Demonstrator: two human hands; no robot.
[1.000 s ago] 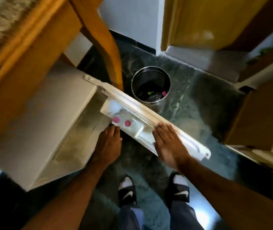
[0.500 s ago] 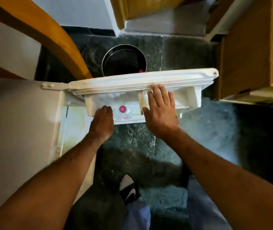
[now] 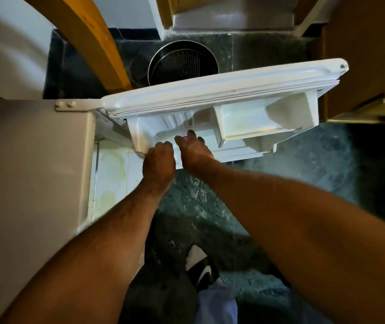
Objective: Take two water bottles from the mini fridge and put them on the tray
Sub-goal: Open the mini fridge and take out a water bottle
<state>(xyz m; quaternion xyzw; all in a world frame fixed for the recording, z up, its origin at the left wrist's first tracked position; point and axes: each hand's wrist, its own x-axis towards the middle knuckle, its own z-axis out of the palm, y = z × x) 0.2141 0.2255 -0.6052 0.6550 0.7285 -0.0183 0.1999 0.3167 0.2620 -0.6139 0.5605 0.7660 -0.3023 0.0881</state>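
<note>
Mini fridge on dark stone floor

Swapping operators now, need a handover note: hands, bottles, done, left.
Left hand: reaching into the door shelf, grip hidden.
Right hand: fingers closed around a pink cap in the same shelf; bottle body hidden.
Fridge door open; second bottle and tray not in view.
Done: door opened, both hands at the bottles.
Left: lift two bottles out, carry them to the tray.
</note>
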